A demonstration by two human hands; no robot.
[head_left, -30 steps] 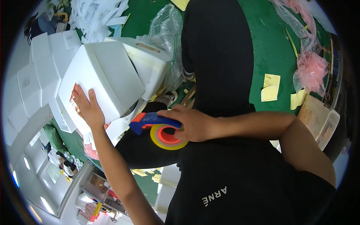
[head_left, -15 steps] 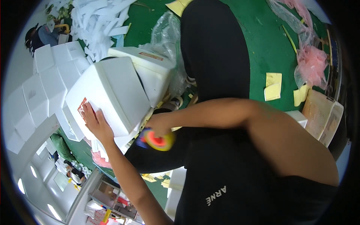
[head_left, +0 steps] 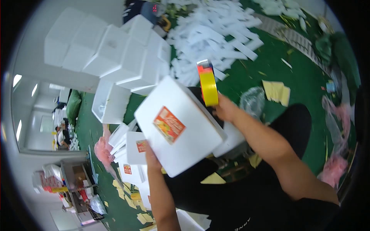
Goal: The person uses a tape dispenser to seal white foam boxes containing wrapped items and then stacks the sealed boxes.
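A white foam box (head_left: 200,127) with an orange-red picture label on its lid sits tilted in front of me. My right hand (head_left: 224,109) is closed around a tape dispenser (head_left: 209,86) with a wide yellow roll, held upright beside the far right edge of the lid. At the lid's lower left edge is my left hand (head_left: 152,156), its fingers mostly hidden and blurred, so its grip is unclear. Behind that hand lie several white foam lids (head_left: 133,173) with similar labels.
White foam boxes (head_left: 115,50) are stacked at the far left, with an open one (head_left: 110,102) before them. White foam strips (head_left: 216,34) lie heaped on the green floor. Yellow paper pieces (head_left: 276,92) and pink plastic bags (head_left: 103,148) lie about. A person (head_left: 140,9) is at the top.
My left hand has left the label and moved to the box's lower edge. The tape dispenser has gone up and away to the box's far right side. The view has turned.
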